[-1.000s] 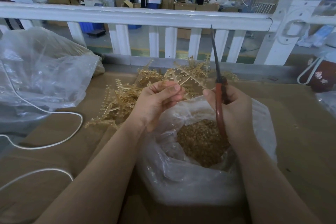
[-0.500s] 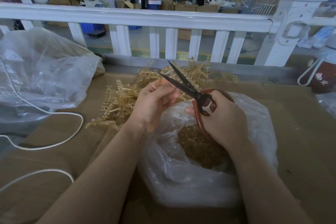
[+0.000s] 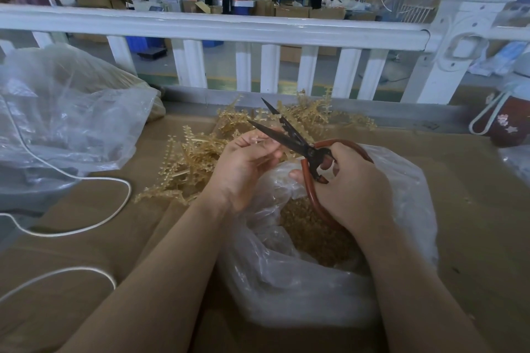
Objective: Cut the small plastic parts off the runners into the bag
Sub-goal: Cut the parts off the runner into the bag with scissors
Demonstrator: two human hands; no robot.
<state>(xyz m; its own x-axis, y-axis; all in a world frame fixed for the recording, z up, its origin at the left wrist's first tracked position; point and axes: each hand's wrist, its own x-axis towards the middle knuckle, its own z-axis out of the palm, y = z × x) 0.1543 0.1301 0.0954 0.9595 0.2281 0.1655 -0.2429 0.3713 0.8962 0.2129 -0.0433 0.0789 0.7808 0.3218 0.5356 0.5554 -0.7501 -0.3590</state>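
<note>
A clear plastic bag [image 3: 301, 281] stands open in front of me, holding a heap of small amber cut parts [image 3: 315, 235]. Above its mouth my left hand [image 3: 243, 163] pinches a thin amber runner piece between its fingertips. My right hand [image 3: 352, 189] grips the red-brown looped handles of dark scissors [image 3: 286, 137], whose blades are spread and point up-left, right next to the left fingertips. Behind both hands lies a pile of amber runners [image 3: 200, 157] with parts still on them.
The work surface is brown cardboard [image 3: 473, 195]. A large crumpled clear bag [image 3: 63, 114] fills the left, with a white cord [image 3: 109, 180] looping in front. A white railing [image 3: 229, 28] runs along the far edge. A dark red pouch [image 3: 510, 123] sits at the right.
The scissors swung down from upright, blades shut, to point up-left with blades spread beside my left fingertips. My right hand came lower and closer to the left one.
</note>
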